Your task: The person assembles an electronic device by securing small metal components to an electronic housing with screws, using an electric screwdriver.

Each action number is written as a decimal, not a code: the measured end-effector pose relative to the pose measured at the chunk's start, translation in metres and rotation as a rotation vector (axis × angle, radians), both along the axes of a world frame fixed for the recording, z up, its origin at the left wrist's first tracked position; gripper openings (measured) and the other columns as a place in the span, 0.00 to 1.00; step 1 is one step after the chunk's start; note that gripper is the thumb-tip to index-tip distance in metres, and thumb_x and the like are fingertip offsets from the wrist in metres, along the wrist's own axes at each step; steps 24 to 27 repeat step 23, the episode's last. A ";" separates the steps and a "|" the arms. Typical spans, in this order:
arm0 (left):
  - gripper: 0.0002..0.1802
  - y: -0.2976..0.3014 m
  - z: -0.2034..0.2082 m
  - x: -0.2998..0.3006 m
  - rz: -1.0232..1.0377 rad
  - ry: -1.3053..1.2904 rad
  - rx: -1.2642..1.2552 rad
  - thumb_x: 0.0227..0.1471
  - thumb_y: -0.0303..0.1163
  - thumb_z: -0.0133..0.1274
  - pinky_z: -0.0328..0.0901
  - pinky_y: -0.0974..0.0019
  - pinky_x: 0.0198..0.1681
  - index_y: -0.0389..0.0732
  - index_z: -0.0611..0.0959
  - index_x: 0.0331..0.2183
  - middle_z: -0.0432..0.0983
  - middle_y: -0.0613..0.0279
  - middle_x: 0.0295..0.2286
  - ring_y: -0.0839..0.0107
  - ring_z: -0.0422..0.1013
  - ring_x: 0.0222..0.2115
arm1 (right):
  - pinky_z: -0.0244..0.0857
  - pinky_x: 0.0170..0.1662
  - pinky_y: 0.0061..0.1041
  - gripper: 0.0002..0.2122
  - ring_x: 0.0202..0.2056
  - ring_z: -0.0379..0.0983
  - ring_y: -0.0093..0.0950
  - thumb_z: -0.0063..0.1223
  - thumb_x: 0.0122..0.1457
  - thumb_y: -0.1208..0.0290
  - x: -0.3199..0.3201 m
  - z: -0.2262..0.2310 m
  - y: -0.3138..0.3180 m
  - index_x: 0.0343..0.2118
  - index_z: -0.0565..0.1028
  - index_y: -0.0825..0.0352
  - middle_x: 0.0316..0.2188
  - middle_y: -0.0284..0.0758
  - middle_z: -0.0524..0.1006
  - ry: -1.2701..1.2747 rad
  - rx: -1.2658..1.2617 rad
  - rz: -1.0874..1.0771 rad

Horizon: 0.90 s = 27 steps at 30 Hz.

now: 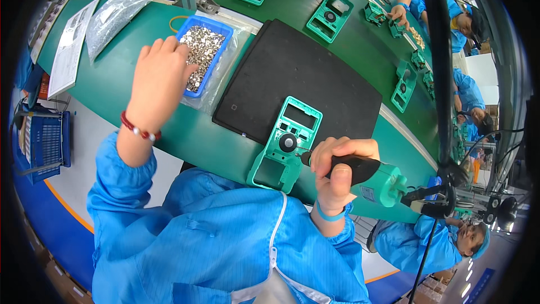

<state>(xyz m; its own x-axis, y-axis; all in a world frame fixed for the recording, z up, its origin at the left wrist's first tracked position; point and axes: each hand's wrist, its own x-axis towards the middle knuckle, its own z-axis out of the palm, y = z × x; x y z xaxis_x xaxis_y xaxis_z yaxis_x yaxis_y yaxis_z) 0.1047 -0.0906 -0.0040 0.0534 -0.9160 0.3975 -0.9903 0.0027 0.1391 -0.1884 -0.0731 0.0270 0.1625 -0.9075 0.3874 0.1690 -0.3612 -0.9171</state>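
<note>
Green worktop (169, 129) on an assembly line, with more green plastic frames going down the belt behind it. Far left there's a clear bag of small parts (112, 17) lying next to a white printed sheet (70, 45), and a blue bin (202, 53) full of little silver pieces sits on clear plastic wrap. The left hand (160, 81) is over the near edge of that bin, fingers curled down into the pieces, can't tell if it's pinching one. Just right of the bin is a black mat (298, 79), and a green plastic frame (286, 145) lies at its near edge. The right hand (337, 169) is wrapped tight around an electric screwdriver (365, 174), tip touching the frame.
</note>
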 end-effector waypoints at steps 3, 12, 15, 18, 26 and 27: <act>0.04 -0.004 0.001 0.011 -0.012 -0.042 0.121 0.51 0.28 0.55 0.64 0.55 0.41 0.39 0.81 0.30 0.74 0.55 0.30 0.57 0.71 0.35 | 0.60 0.20 0.22 0.21 0.17 0.63 0.22 0.62 0.58 0.56 -0.007 -0.012 -0.002 0.37 0.65 0.67 0.16 0.33 0.68 0.099 -0.050 -0.021; 0.06 -0.002 -0.002 0.010 -0.097 0.132 0.110 0.52 0.29 0.55 0.65 0.54 0.41 0.37 0.80 0.31 0.74 0.53 0.32 0.53 0.72 0.36 | 0.60 0.20 0.22 0.21 0.16 0.63 0.22 0.62 0.58 0.55 -0.004 -0.015 -0.007 0.37 0.65 0.68 0.16 0.33 0.68 0.049 -0.058 0.046; 0.05 0.000 -0.006 0.014 -0.133 0.193 0.069 0.51 0.28 0.57 0.65 0.54 0.41 0.37 0.79 0.30 0.74 0.54 0.32 0.53 0.72 0.36 | 0.60 0.19 0.22 0.21 0.16 0.62 0.21 0.61 0.58 0.55 -0.004 -0.015 -0.007 0.36 0.65 0.67 0.16 0.32 0.68 0.089 -0.049 -0.002; 0.04 -0.009 -0.010 0.018 -0.089 0.240 0.184 0.53 0.27 0.54 0.65 0.53 0.39 0.36 0.78 0.28 0.73 0.52 0.32 0.50 0.71 0.33 | 0.59 0.19 0.21 0.21 0.15 0.61 0.20 0.61 0.58 0.54 -0.001 -0.012 -0.009 0.36 0.65 0.67 0.16 0.32 0.67 0.047 -0.042 0.067; 0.04 -0.009 -0.007 0.012 -0.044 0.172 0.200 0.55 0.27 0.52 0.65 0.52 0.41 0.37 0.77 0.32 0.73 0.50 0.32 0.48 0.71 0.34 | 0.58 0.18 0.21 0.21 0.14 0.60 0.20 0.62 0.58 0.55 0.000 -0.011 -0.008 0.36 0.65 0.67 0.15 0.31 0.67 0.072 -0.022 0.041; 0.04 -0.009 -0.007 0.012 -0.044 0.172 0.200 0.55 0.27 0.52 0.65 0.52 0.41 0.37 0.77 0.32 0.73 0.50 0.32 0.48 0.71 0.34 | 0.58 0.18 0.21 0.21 0.14 0.60 0.20 0.62 0.58 0.55 0.000 -0.011 -0.008 0.36 0.65 0.67 0.15 0.31 0.67 0.072 -0.022 0.041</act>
